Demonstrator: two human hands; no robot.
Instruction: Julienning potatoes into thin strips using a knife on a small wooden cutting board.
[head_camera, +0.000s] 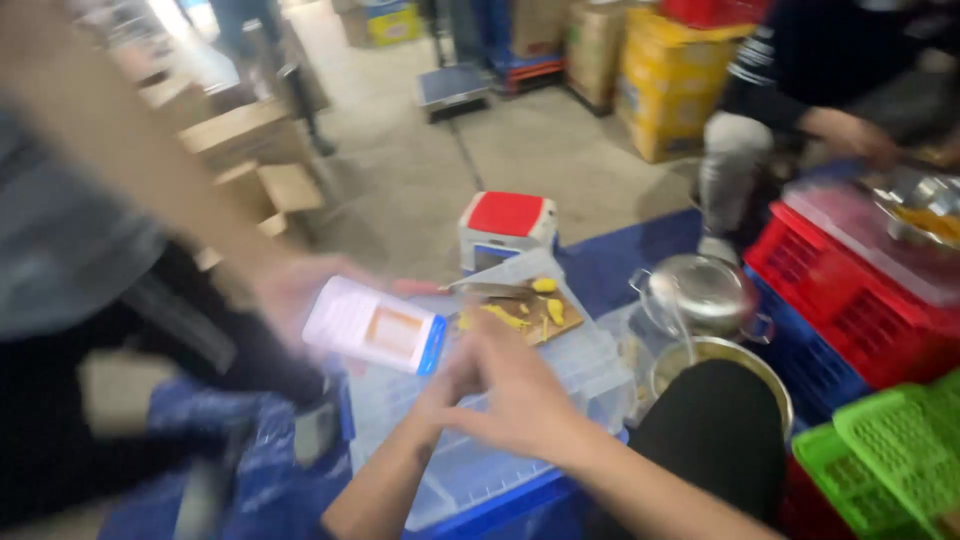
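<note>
Hands meet low in the middle of the view: the person's right hand (520, 395) lies over the left hand (445, 385), both above a clear plastic lid (590, 365) that covers a blue crate (500, 505). The right fingers are spread and loosely curved, holding nothing that can be seen; the left fingers are hidden under the right hand, so whether they are apart or closed cannot be told.

Just beyond them, held out toward the person from the left, is a phone (375, 328), a white rectangle with a blue edge and a pale orange patch on its face. A blurred hand of another person (290, 295) grips it, its bare forearm running up to the top left corner.

Behind the phone, on the same lid, sits a wooden cutting board (535, 312) with yellow cut pieces (545, 285) and a knife (495, 290) lying across it. Past the board stands a small white box with a red top (505, 225).

To the right are a steel pot with a lid (700, 290) and, near it, an open steel pot (725, 355) partly hidden by the person's dark knee (715, 430). Further right, red crates (850, 300) and a green crate (890, 450) stand side by side. At the top, yellow boxes (670, 85) are stacked beside brown cartons (595, 40) on the concrete floor, and a seated co-worker's hand (850, 135) rests above the red crates.
</note>
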